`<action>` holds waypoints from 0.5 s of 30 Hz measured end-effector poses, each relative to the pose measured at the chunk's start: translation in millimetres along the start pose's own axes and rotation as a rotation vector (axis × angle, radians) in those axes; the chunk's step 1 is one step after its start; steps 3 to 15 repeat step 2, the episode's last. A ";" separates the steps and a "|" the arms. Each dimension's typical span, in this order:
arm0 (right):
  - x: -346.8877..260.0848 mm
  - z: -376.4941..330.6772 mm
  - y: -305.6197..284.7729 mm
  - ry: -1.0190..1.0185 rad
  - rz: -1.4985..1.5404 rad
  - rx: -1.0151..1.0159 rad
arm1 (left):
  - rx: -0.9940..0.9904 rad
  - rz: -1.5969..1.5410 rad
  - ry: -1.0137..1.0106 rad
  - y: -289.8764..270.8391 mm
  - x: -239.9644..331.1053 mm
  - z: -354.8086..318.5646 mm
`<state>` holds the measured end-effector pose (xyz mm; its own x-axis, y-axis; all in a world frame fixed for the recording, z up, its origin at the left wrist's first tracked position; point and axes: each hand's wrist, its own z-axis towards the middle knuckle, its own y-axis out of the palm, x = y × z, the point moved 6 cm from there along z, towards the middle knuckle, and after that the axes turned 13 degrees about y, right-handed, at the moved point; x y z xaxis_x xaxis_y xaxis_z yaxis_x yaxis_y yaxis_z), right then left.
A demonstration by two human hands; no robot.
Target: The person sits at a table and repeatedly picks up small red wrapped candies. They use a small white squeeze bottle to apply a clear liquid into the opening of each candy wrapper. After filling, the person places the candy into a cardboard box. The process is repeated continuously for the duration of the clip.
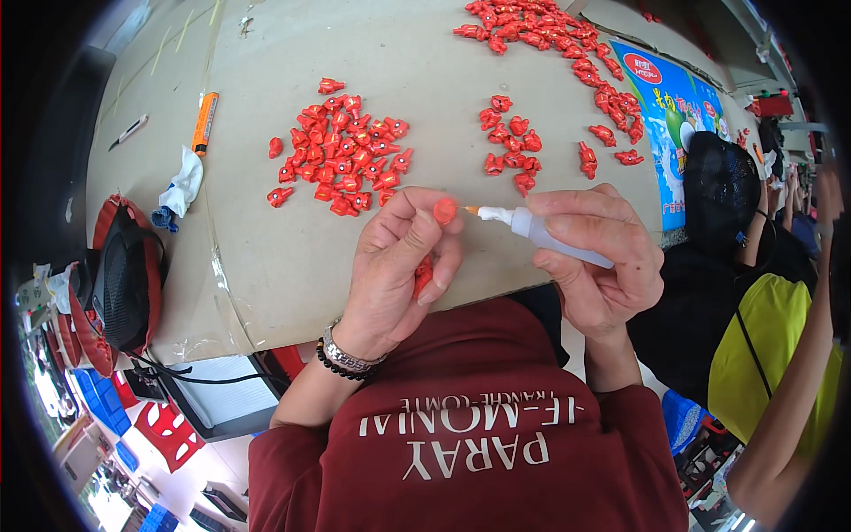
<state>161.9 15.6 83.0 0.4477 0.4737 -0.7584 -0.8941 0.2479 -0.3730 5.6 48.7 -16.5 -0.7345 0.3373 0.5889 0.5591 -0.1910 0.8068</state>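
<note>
Between the thumb and fingertips of my left hand (pixel 399 253) is a small round red piece (pixel 445 211). A second red part (pixel 423 276) is tucked against the palm under the lower fingers. My right hand (pixel 607 253) grips a translucent squeeze bottle (pixel 558 238) with a white neck and a thin needle tip. The tip points left and is at or very near the red piece; whether it touches I cannot tell. Beyond my hands lie a large pile of small red figure parts (pixel 341 155) and a smaller group of red parts (pixel 512 142).
More red parts (pixel 567 35) spread along the table's far right. An orange tube (pixel 205 124), a crumpled white tissue (pixel 184 182) and a pen-like tool (pixel 129 131) lie at left. A black fan (pixel 128 275) stands by the left edge. A person in yellow-green (pixel 762 346) is at right.
</note>
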 end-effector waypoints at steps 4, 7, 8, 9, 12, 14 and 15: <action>0.3 -0.6 -0.5 -0.004 -0.017 -0.020 | 0.006 -0.001 0.004 1.2 1.2 0.2; 0.3 -0.6 -0.5 -0.004 -0.017 -0.020 | 0.006 -0.001 0.004 1.2 1.2 0.2; 0.3 -0.6 -0.5 -0.004 -0.017 -0.020 | 0.006 -0.001 0.004 1.2 1.2 0.2; 0.3 -0.6 -0.5 -0.004 -0.017 -0.020 | 0.006 -0.001 0.004 1.2 1.2 0.2; 0.3 -0.6 -0.5 -0.004 -0.017 -0.020 | 0.006 -0.001 0.004 1.2 1.2 0.2; 0.3 -0.6 -0.5 -0.004 -0.017 -0.020 | 0.006 -0.001 0.004 1.2 1.2 0.2; 0.3 -0.6 -0.5 -0.004 -0.017 -0.020 | 0.006 -0.001 0.004 1.2 1.2 0.2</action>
